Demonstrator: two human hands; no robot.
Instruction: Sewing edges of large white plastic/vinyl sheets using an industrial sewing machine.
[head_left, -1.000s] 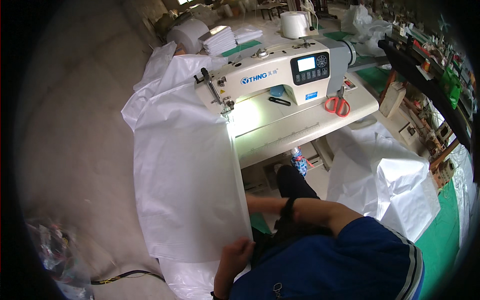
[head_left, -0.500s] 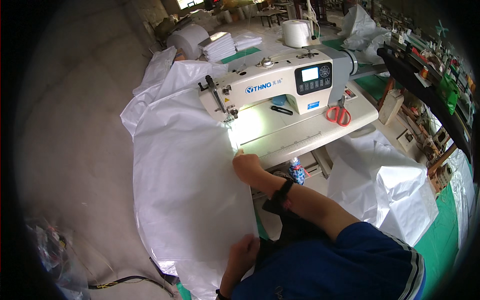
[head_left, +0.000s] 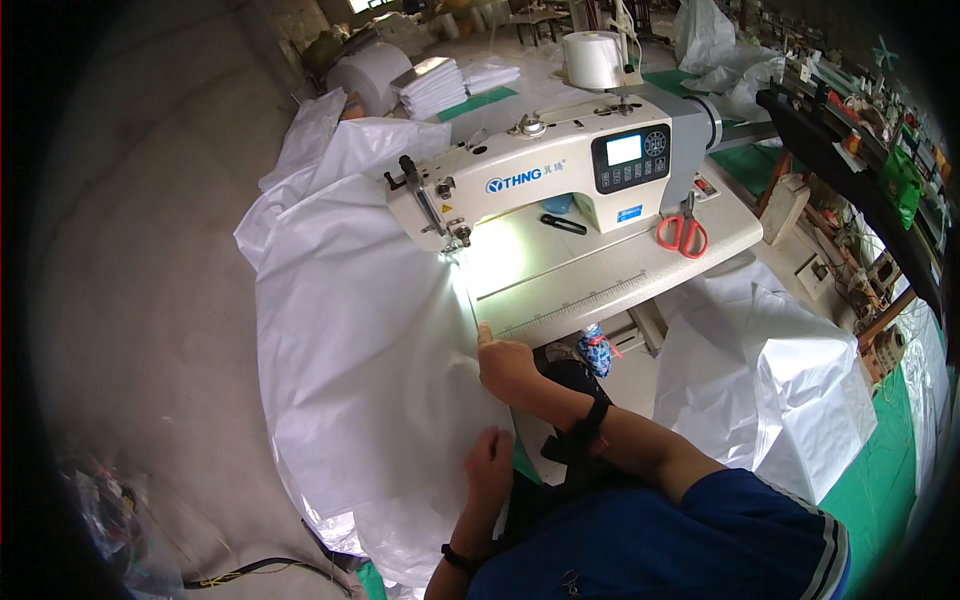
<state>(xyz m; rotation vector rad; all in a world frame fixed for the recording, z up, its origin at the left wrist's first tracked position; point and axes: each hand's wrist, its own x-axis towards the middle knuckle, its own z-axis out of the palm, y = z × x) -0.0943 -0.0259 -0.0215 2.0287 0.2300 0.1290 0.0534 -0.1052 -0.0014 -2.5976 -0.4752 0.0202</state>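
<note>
A large white sheet (head_left: 370,330) of slick woven material hangs over the left end of a white sewing machine (head_left: 540,165), its right edge running up to the lit needle area (head_left: 455,252). My right hand (head_left: 505,362) is closed on that edge just in front of the machine bed, index finger pointing toward the needle. Lower down, my left hand (head_left: 488,462) has its fingers curled at the same edge; the grip is partly hidden. Red-handled scissors (head_left: 682,236) and a small black thread snipper (head_left: 563,224) lie on the bed.
A white thread cone (head_left: 592,60) stands behind the machine. Folded white stacks (head_left: 432,88) and a big roll (head_left: 370,78) are at the back left. Crumpled white sheeting (head_left: 770,380) sits at the right, beside a dark rack (head_left: 845,170). Black cable (head_left: 250,562) crosses the floor.
My right hand has come slightly nearer and right along the sheet's edge. My left hand has moved up the sheet, closer to the right one. The view has shifted a little.
</note>
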